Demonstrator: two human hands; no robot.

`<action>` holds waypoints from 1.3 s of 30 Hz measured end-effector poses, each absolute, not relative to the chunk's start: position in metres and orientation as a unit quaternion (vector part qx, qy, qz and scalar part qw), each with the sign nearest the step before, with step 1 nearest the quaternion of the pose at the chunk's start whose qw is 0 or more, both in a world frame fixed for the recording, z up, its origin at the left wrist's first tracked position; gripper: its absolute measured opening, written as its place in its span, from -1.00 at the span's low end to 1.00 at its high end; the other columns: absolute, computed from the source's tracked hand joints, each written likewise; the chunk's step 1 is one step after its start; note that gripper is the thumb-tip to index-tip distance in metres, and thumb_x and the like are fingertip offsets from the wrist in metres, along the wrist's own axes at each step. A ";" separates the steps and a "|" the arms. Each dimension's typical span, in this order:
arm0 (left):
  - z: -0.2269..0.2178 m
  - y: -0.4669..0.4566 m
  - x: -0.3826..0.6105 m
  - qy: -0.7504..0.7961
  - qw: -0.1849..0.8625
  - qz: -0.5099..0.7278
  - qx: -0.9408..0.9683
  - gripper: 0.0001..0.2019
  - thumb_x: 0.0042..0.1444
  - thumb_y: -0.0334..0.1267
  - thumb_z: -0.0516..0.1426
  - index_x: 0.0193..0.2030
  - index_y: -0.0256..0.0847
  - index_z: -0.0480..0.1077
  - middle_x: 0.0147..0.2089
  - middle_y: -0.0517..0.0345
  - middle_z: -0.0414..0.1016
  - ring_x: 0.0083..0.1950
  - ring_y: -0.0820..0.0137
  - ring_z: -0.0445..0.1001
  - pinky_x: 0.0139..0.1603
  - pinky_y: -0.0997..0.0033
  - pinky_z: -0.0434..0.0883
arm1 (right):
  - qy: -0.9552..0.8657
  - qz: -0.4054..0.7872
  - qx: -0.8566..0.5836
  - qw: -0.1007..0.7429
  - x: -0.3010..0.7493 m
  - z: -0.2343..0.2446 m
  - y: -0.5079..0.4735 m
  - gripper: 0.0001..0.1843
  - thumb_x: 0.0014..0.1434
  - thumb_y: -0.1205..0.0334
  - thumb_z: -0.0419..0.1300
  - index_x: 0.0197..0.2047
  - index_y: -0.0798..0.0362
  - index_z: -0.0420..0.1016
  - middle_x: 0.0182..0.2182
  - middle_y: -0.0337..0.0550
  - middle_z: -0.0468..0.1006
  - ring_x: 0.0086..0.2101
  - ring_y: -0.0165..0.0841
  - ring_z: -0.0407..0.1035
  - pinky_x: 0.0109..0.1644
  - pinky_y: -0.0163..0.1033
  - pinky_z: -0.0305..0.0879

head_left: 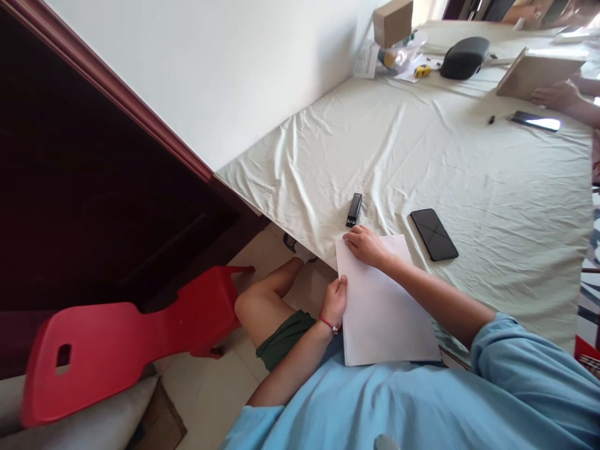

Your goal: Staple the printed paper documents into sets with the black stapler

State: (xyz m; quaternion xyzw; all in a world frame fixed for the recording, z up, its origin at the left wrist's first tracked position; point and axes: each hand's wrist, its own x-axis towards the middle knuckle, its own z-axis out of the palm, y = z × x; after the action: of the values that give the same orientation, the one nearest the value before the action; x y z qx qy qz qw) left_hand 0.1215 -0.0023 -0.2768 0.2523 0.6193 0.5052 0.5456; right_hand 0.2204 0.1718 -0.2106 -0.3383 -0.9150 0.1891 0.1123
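Note:
A stack of white paper [387, 319] rests partly on the table's near edge and partly against my body. My left hand [334, 301] grips its left edge, thumb on top and fingers underneath. At the far left corner my right hand [366, 245] is closed on the paper, its fingertips pressed together there. Just beyond those fingertips lies a small black stapler [355, 209]. To the right of the stack a black smartphone [434, 234] lies flat, screen up.
A pale cloth covers the table [506, 187]. Farther back are a dark rounded case [465, 57], a yellow tape measure [422, 71] and a cardboard box [394, 24]. Another person's hand [557, 95] holds a board at right. A red chair [107, 350] stands at left.

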 end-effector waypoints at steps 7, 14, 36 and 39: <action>-0.269 -0.001 0.124 0.607 0.559 0.513 0.239 -0.27 0.01 0.48 0.16 -0.29 -0.30 0.50 -0.31 0.01 0.58 -0.27 0.28 0.50 -0.21 0.34 0.44 | -0.881 0.253 -0.374 0.140 0.219 -0.219 0.179 -0.86 0.29 0.38 0.16 -0.27 0.11 0.56 -0.21 -0.04 0.52 -0.14 -0.21 0.34 -0.01 -0.17 0.23; -0.270 -0.001 0.123 0.616 0.556 0.509 0.229 -0.36 0.03 0.39 0.22 -0.30 -0.29 0.53 -0.35 -0.01 0.58 -0.21 0.21 0.54 -0.19 0.32 0.47 | -0.888 0.211 -0.379 0.153 0.217 -0.222 0.176 -0.80 0.34 0.33 0.12 -0.23 0.11 0.58 -0.19 0.00 0.51 -0.16 -0.20 0.31 0.01 -0.13 0.23; -0.283 -0.008 0.130 0.611 0.545 0.508 0.269 -0.24 0.04 0.51 0.10 -0.26 -0.30 0.51 -0.28 -0.04 0.59 -0.22 0.23 0.52 -0.20 0.32 0.46 | -0.911 0.183 -0.339 0.145 0.225 -0.214 0.161 -0.64 0.44 0.24 0.03 -0.13 0.07 0.67 -0.14 0.01 0.54 -0.08 -0.16 0.26 0.09 -0.09 0.20; -0.280 -0.008 0.130 0.606 0.549 0.500 0.285 -0.21 0.06 0.52 0.07 -0.20 -0.32 0.50 -0.26 -0.06 0.60 -0.23 0.24 0.52 -0.21 0.32 0.44 | -0.915 0.183 -0.326 0.152 0.225 -0.216 0.160 -0.66 0.43 0.26 0.04 -0.17 0.07 0.67 -0.16 0.02 0.53 -0.11 -0.17 0.25 0.08 -0.09 0.19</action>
State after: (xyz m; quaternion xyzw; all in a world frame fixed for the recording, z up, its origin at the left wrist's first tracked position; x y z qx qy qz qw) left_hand 0.1302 -0.0082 -0.2797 0.2851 0.6056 0.5004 0.5492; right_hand 0.2246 0.1602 -0.2160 -0.3256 -0.9151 0.1830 0.1517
